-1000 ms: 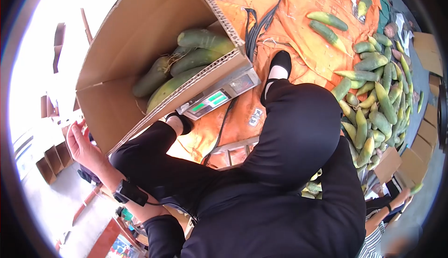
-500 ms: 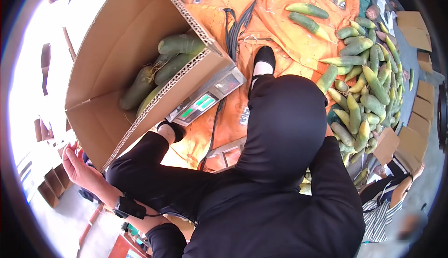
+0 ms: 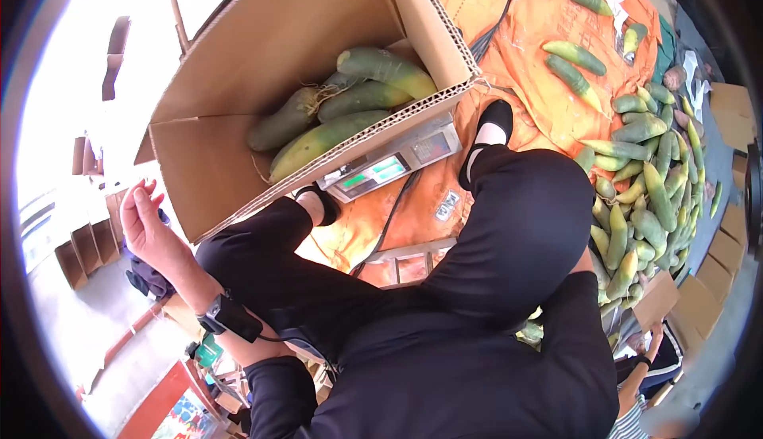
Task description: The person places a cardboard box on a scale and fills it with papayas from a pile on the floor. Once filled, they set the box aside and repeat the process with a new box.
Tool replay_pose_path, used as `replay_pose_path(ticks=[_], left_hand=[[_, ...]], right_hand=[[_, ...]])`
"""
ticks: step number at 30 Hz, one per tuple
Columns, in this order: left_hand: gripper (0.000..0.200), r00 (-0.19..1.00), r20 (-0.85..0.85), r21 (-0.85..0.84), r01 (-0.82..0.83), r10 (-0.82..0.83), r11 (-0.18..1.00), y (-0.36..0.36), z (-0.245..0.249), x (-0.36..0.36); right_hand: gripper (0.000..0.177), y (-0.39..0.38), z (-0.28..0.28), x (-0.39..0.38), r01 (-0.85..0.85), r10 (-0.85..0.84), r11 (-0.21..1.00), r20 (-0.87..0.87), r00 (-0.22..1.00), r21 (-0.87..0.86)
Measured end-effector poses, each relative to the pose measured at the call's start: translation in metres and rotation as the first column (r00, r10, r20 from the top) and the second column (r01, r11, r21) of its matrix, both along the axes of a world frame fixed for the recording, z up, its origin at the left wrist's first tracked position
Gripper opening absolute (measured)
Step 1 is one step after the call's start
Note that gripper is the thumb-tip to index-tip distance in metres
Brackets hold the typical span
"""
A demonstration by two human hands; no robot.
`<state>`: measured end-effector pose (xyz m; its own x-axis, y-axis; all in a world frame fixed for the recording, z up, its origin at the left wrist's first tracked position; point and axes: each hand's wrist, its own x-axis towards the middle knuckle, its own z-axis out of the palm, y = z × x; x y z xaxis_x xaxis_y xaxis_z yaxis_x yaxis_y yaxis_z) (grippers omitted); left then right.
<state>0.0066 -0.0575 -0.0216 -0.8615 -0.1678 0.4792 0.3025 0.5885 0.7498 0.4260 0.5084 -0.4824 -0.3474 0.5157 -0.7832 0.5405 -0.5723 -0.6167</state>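
My left hand [image 3: 151, 228] is raised beside the near left corner of a large cardboard box [image 3: 199, 169]. Its fingers are loosely bent and apart, with nothing visible in them. Several green radishes [image 3: 362, 99] lie together at the bottom of the box. The box stands on a digital scale [image 3: 389, 161] with a lit green display, between my feet. My right sleeve [image 3: 576, 320] runs down beside my right knee, and only a sliver of skin shows past its cuff. The right hand itself is hidden behind the knee.
A big heap of green radishes [image 3: 648, 216] lies to the right. More radishes [image 3: 574, 56] are scattered on the orange sheet [image 3: 524, 34]. Dark cables [image 3: 501, 30] cross the sheet. Flattened cardboard [image 3: 703, 300] and another person's arm [image 3: 644, 367] are at the far right.
My view has shifted, so the box, scale and radishes appear further right. More of the box's contents shows. My left hand stays by the box corner; the right hand stays hidden.
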Motion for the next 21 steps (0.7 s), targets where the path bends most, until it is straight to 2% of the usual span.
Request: replay_pose_path(ticks=[1,3,4,6,7,8,10,12,16,18,20,21], left_hand=[[0.015,1.0,-0.007,0.005,0.008,-0.008,1.0,0.0,0.001,0.001],[0.015,1.0,-0.028,-0.024,-0.013,0.013,1.0,0.001,0.002,0.002],[0.015,0.999,-0.042,-0.027,-0.008,0.007,1.0,0.0,0.002,0.002],[0.015,0.998,-0.065,-0.042,-0.008,0.006,0.999,0.004,0.004,0.005],[0.015,0.998,-0.067,-0.036,0.005,-0.007,0.999,0.008,0.006,0.007],[0.016,0.997,-0.068,-0.03,0.019,-0.021,0.999,0.009,0.007,0.008],[0.016,0.997,-0.061,-0.035,0.05,-0.052,0.998,0.009,0.009,0.009],[0.015,0.993,-0.085,-0.001,0.081,-0.081,0.997,0.02,0.014,0.013],[0.015,0.994,-0.033,0.01,0.107,-0.106,0.994,0.028,0.017,0.017],[0.018,0.989,0.026,0.017,0.147,-0.147,0.989,0.03,0.021,0.016],[0.026,0.958,-0.006,-0.091,0.285,-0.286,0.954,0.046,0.033,0.02],[0.039,0.938,0.006,-0.15,0.344,-0.347,0.927,0.051,0.037,0.02]], right_hand=[[0.034,-0.01,0.031,-0.009,0.157,-0.163,0.98,-0.04,0.986,-0.123],[0.025,-0.021,0.091,-0.021,0.423,-0.476,0.826,-0.058,0.877,-0.373],[0.025,-0.02,0.111,-0.021,0.418,-0.474,0.83,-0.07,0.878,-0.37],[0.027,-0.021,0.139,-0.024,0.206,-0.26,0.952,-0.244,0.934,-0.225],[0.026,-0.019,0.152,-0.035,0.269,-0.321,0.925,-0.173,0.931,-0.269],[0.026,-0.018,0.165,-0.044,0.266,-0.319,0.927,-0.181,0.93,-0.264],[0.027,-0.032,0.233,-0.082,0.223,-0.238,0.971,-0.282,0.93,-0.085],[0.031,-0.027,0.273,-0.105,0.104,-0.048,0.987,-0.399,0.916,0.12],[0.046,-0.06,0.397,-0.176,-0.038,0.243,0.915,-0.471,0.848,0.403],[0.05,-0.082,0.443,-0.208,-0.063,0.351,0.882,-0.562,0.749,0.467],[0.048,-0.104,0.48,-0.232,-0.152,0.439,0.872,-0.607,0.662,0.465],[0.046,-0.109,0.492,-0.243,-0.225,0.51,0.837,-0.561,0.652,0.499]])
